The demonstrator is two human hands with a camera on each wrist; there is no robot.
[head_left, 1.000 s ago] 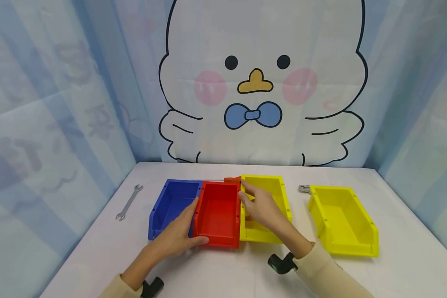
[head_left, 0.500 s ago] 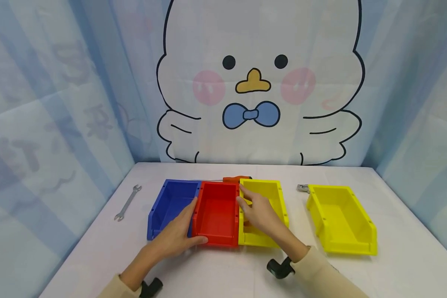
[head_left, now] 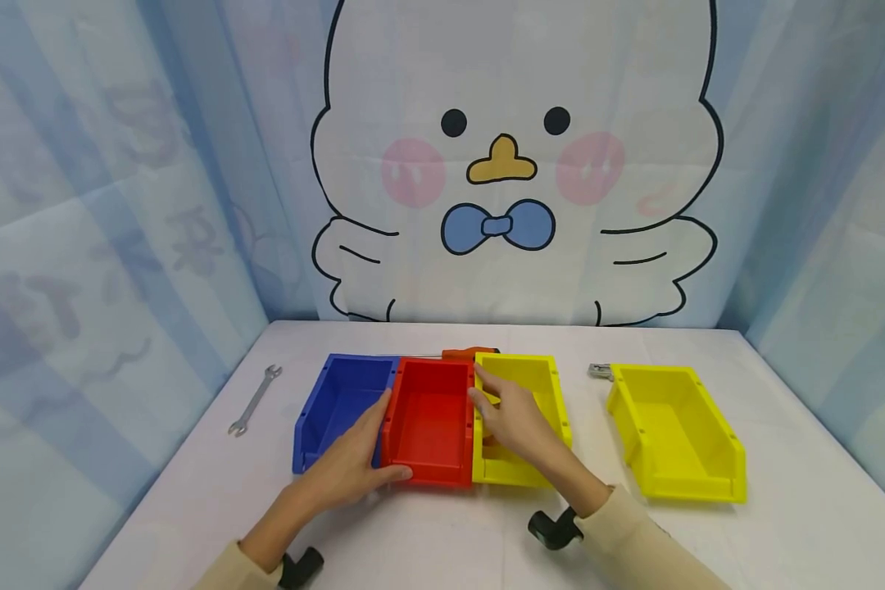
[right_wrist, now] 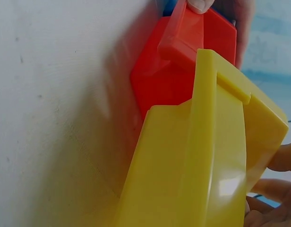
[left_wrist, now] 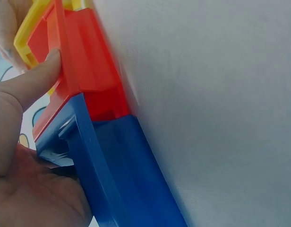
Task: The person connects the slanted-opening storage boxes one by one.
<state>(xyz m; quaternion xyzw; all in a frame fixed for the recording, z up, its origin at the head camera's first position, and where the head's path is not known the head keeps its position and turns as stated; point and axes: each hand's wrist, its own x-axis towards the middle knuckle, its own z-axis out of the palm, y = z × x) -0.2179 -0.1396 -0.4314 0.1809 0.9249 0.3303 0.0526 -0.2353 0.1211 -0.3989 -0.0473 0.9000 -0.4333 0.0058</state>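
Three storage bins stand side by side on the table: a blue bin (head_left: pixel 339 401), a red bin (head_left: pixel 435 418) and a yellow bin (head_left: pixel 519 471). My left hand (head_left: pixel 347 463) holds the red bin, its thumb on the front lip and its fingers along the side wall shared with the blue bin. In the left wrist view that thumb (left_wrist: pixel 37 80) presses the red rim. With my right hand (head_left: pixel 519 418) I grip the yellow bin's left wall, beside the red bin. Some of those fingers reach inside the yellow bin and are partly hidden.
A second yellow bin (head_left: pixel 678 434) stands apart on the right, a small metal object (head_left: pixel 600 371) partly behind it. Behind the row lies a screwdriver (head_left: pixel 470 354) with an orange handle. An open-ended wrench (head_left: pixel 255 401) lies at the left. Printed curtains surround the table (head_left: pixel 501 533).
Between the first frame and the middle one, the yellow bin in my right hand came down and toward me, level with the red bin, uncovering more of the screwdriver handle. Since then both hands stay still.
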